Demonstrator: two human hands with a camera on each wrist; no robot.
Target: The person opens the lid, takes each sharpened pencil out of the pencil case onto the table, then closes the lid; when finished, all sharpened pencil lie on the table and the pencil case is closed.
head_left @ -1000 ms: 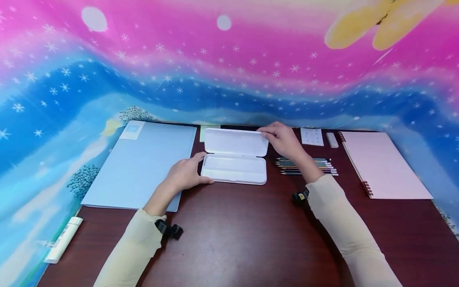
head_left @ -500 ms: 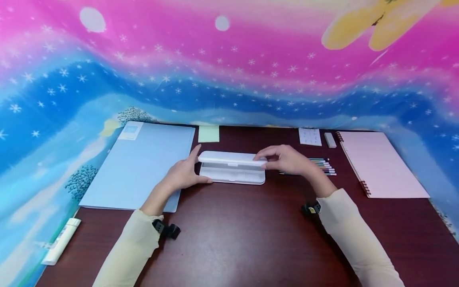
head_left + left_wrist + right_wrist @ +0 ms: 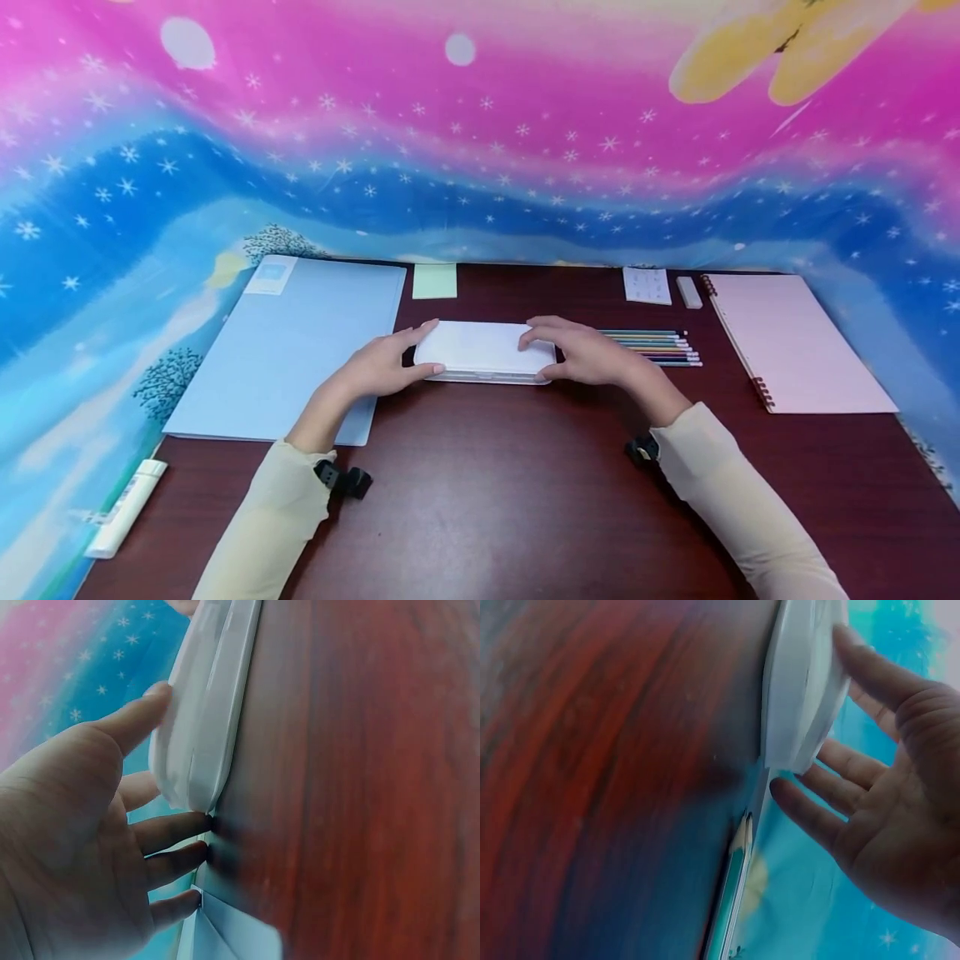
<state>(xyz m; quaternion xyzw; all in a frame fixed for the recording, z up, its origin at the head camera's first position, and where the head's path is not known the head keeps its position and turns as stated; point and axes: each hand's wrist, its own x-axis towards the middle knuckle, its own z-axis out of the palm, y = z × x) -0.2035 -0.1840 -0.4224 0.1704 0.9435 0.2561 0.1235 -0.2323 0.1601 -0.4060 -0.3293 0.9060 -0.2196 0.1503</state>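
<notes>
A white pencil case (image 3: 483, 352) lies closed on the dark red table (image 3: 487, 500). My left hand (image 3: 390, 360) rests at its left end, index finger on the lid and thumb at the front edge. In the left wrist view the left hand's (image 3: 82, 825) fingers are straight beside the pencil case (image 3: 202, 727). My right hand (image 3: 581, 354) lies at the right end, its fingers flat on the lid. The right wrist view shows the right hand (image 3: 885, 802) spread against the pencil case (image 3: 799, 690).
Several colored pencils (image 3: 652, 347) lie in a row just right of the case. A blue folder (image 3: 292, 342) is at the left and a pink spiral notebook (image 3: 798, 342) at the right. At the back are a green sticky note (image 3: 435, 281), a sticker sheet (image 3: 647, 285) and an eraser (image 3: 688, 292). A white tube (image 3: 123, 507) lies off the table's left edge.
The case's lid stood open one second ago. My right hand swung it down toward me, and it is now closed flat; the left hand stayed at the left end.
</notes>
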